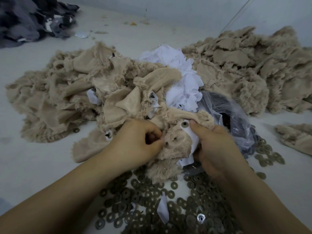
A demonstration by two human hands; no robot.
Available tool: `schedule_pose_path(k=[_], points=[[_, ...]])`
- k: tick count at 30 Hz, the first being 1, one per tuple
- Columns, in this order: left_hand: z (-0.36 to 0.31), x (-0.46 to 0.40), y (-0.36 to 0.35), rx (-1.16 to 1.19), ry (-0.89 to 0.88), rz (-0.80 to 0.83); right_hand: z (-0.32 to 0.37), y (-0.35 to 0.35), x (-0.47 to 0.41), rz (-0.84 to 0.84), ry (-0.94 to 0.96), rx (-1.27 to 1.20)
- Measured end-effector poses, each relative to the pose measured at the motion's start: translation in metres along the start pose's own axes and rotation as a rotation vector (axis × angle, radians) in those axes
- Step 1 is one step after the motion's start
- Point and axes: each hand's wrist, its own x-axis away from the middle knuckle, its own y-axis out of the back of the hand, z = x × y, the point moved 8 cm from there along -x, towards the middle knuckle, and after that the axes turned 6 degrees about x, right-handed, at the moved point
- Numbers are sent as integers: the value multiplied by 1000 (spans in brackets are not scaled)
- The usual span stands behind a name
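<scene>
A beige plush fabric piece (175,146) lies bunched between both hands near the table's front. My left hand (135,142) pinches its fuzzy edge with curled fingers. My right hand (217,146) grips the piece together with a white fabric patch (192,137), thumb beside a round grey washer (184,124) set on the fabric. Loose grey washers (148,200) cover the table under my wrists.
Heaps of beige plush pieces lie at the left (67,92) and the right (244,68), with white fabric scraps (177,68) between them. A clear plastic bag (224,112) of dark parts sits right of my hands. Dark grey fabric (30,19) is piled far left.
</scene>
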Motion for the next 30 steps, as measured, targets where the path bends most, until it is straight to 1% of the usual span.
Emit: schedule_pose_path(k=[2,4,6,7,9,11,13,17,20,22,25,27,30], points=[[4,1,-8,22,36,73,-2,-3,0,44,-35,-50],[7,1,-13,102,73,86,1,-7,2,90,-61,-92],[10,0,-14,203,121,36,2,-13,5,157,-129,-92],[11,-1,-13,240,139,-4,4,-17,9,210,-132,-98],[10,-3,-11,291,141,-64,6,-21,15,258,-151,-177],[7,-5,-13,317,126,-64,6,-21,16,268,-142,-209],[5,-6,-16,328,124,-64,4,-20,15,252,-84,-126],[5,-6,-15,301,132,-108,-1,-15,11,149,0,61],[10,-4,-13,436,195,-138,-2,-12,9,116,36,125],[12,-2,-12,524,224,-161,-3,-13,6,162,44,139],[10,-1,-10,595,230,-184,-2,-17,7,233,65,80],[9,-1,-11,589,228,-178,0,-18,9,246,79,54],[4,-1,-13,500,179,-117,2,-18,11,234,100,60]])
